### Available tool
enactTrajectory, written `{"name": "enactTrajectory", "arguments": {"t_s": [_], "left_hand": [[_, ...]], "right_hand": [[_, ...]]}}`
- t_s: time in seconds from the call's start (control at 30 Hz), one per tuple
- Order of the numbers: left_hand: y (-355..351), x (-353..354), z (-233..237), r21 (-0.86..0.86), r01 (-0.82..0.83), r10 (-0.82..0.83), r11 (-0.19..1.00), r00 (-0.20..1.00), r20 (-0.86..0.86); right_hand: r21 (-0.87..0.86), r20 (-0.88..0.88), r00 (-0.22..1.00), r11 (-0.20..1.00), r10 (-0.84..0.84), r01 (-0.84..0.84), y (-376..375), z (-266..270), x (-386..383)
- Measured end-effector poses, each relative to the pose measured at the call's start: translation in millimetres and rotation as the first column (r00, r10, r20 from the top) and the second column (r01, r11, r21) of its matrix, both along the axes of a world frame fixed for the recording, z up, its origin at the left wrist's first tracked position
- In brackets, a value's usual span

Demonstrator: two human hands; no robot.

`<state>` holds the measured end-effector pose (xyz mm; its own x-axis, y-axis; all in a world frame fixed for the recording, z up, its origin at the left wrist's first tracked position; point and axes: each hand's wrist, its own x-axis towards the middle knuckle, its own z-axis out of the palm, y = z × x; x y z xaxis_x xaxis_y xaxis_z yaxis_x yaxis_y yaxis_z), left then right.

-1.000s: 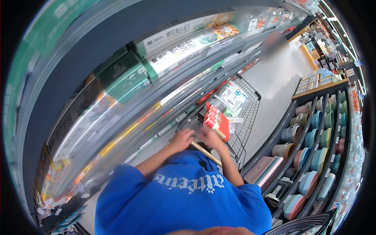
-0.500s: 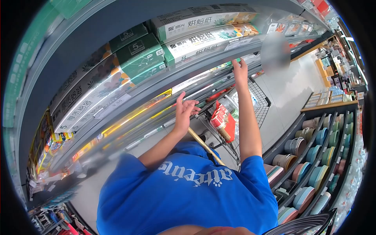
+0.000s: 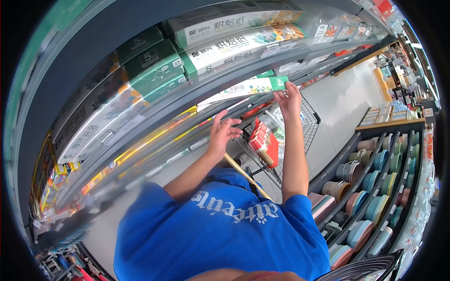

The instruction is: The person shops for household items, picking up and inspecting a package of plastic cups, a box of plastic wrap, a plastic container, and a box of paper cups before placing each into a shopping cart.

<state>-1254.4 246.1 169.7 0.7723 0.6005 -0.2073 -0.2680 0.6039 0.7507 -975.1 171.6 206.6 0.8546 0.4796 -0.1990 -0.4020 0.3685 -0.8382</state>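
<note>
My right hand point(image 3: 288, 99) grips the right end of a long white-and-green cling film box point(image 3: 248, 88), thumb and fingers closed around its end. The box sticks out from under the shelf edge, its left part still among the goods on the lower shelf. My left hand point(image 3: 225, 133) hovers below the box with fingers spread, holding nothing. Under my right forearm, a red package point(image 3: 264, 143) lies in the wire shopping cart point(image 3: 309, 122).
Above, a shelf holds long baking paper boxes point(image 3: 243, 45) and foil boxes point(image 3: 98, 114). A rack of stacked bowls point(image 3: 361, 182) stands to my right. A tan bar point(image 3: 243, 172) runs close to my waist, by the cart.
My right hand has closed on the end of the cling film box, and the box now juts out from the shelf. My left hand stays open at nearly the same spot.
</note>
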Motion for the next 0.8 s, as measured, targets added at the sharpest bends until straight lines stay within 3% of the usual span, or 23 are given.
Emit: {"name": "enactTrajectory", "arguments": {"t_s": [0.1,0.2,0.27,0.37,0.47,0.5,0.53,0.6,0.63,0.73,0.8], "left_hand": [[1.7,3.4,7.2,0.041,-0.013,0.013,0.999,1.0,0.001],[2.3,4.9,1.7,0.128,0.023,-0.022,0.992,1.0,-0.008],[1.2,5.3,-6.9,0.195,0.12,-0.097,0.973,0.987,-0.126],[0.9,8.7,-50.8,0.153,0.381,-0.313,0.912,0.886,-0.343],[-14.5,10.1,-114.2,0.522,0.499,-0.216,0.691,0.833,-0.509],[-18.3,8.6,-113.1,0.667,0.589,-0.077,0.456,0.773,-0.629],[-24.6,9.7,-109.4,0.712,0.637,0.041,0.297,0.736,-0.675],[-35.1,13.8,-103.9,0.697,0.716,0.295,-0.04,0.675,-0.676],[-35.5,16.2,-115.4,0.626,0.775,0.309,-0.08,0.617,-0.724],[-34.6,31.9,-133.0,0.429,0.903,0.227,0.017,0.415,-0.881],[-28.2,45.1,-135.6,0.392,0.92,0.221,0.026,0.377,-0.899]], "right_hand": [[-0.038,0.043,0.995,0.995,-0.089,0.091,-40.9,-1.9,-13.9],[0.033,-0.023,0.987,0.987,-0.158,0.159,-109.8,-32.3,-5.8],[0.006,-0.162,0.953,0.966,-0.255,0.259,-170.7,-76.9,7.9],[-0.07,-0.4,0.824,0.91,-0.402,0.41,-266.6,-155.6,14.9],[-0.146,-0.555,0.675,0.856,-0.486,0.497,-317.8,-197.9,-8.0],[-0.166,-0.592,0.629,0.841,-0.503,0.516,-328.0,-209.4,-12.1],[-0.18,-0.566,0.654,0.849,-0.502,0.496,-335.8,-228.8,-13.0],[-0.21,-0.518,0.699,0.865,-0.493,0.455,-342.4,-264.5,-16.7],[-0.233,-0.505,0.703,0.863,-0.502,0.449,-337.8,-272.5,-14.9],[-0.355,-0.521,0.656,0.838,-0.546,0.415,-319.4,-314.1,5.5],[-0.522,-0.456,0.643,0.77,-0.616,0.367,-304.4,-332.7,19.5]]}}
